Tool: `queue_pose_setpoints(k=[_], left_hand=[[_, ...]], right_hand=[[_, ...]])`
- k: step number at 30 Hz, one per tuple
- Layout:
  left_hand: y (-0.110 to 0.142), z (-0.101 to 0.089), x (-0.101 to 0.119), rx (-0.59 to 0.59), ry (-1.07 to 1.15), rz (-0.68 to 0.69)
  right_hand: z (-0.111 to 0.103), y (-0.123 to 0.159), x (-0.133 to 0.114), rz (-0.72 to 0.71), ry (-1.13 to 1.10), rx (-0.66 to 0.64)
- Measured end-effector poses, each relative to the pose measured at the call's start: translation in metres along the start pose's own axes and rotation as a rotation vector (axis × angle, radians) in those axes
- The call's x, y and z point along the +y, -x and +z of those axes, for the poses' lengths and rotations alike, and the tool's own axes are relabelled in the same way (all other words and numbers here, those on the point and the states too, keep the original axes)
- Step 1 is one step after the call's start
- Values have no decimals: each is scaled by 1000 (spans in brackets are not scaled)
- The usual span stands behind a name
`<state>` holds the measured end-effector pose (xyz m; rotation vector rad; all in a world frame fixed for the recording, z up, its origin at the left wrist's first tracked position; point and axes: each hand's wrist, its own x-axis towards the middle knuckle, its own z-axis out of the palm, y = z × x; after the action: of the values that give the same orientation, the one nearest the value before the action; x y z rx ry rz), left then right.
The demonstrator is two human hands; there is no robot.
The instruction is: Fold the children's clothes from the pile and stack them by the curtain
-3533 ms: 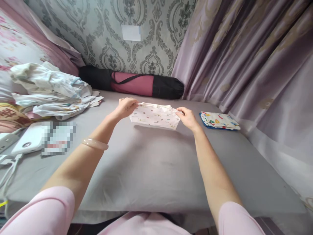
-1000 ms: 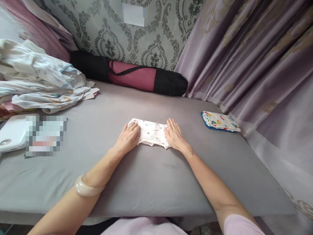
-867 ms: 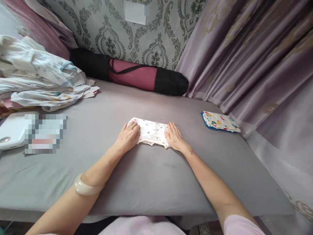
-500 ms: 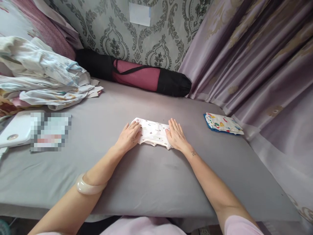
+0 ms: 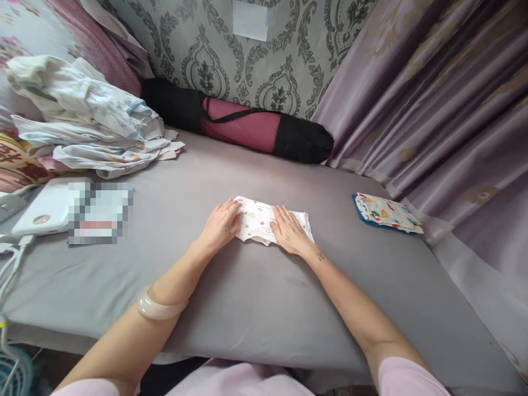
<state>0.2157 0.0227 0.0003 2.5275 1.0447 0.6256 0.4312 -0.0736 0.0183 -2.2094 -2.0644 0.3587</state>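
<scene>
A folded white baby garment (image 5: 258,220) with small printed figures lies flat on the grey bed sheet in front of me. My left hand (image 5: 223,224) rests over its left end, fingers stretched and the thumb along the fabric. On the right half of the garment, my right hand (image 5: 290,230) lies flat, palm down, with its fingers extended. Part of the fabric shows to the right of that hand. Neither hand grips the cloth. The parts under both palms are hidden.
Folded patterned clothes with a blue edge (image 5: 388,213) lie at the right, near the purple curtain (image 5: 371,104). A heap of crumpled clothes (image 5: 99,121), a white device with cables (image 5: 51,206) and a blurred flat item (image 5: 101,214) are at the left. A black-and-pink long bag (image 5: 241,126) lies along the wall.
My right hand has moved inward from the garment's right end onto its right half, uncovering that end. The left hand stays at the left end. The view has shifted slightly left.
</scene>
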Motion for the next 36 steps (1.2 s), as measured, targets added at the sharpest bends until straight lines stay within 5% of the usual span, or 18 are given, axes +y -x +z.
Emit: queue_pose_setpoints(k=[6, 11, 18, 23, 26, 31, 36], left_hand=[[-1, 4, -6, 33, 14, -4], [-2, 3, -8, 53, 51, -29], [-3, -1, -6, 102, 62, -48], [-4, -6, -6, 97, 71, -36], [-4, -8, -7, 114, 82, -74], [-5, -8, -10, 133, 98, -125], [-6, -10, -13, 185, 133, -251]], right_hand=[[-2, -14, -19, -54, 9, 104], [11, -20, -24, -83, 24, 32], [-9, -30, -43, -63, -18, 83], [13, -37, -56, -76, 26, 112], [21, -36, -55, -80, 46, 109], [6, -39, -61, -56, 32, 31], [7, -55, -83, -61, 7, 129]])
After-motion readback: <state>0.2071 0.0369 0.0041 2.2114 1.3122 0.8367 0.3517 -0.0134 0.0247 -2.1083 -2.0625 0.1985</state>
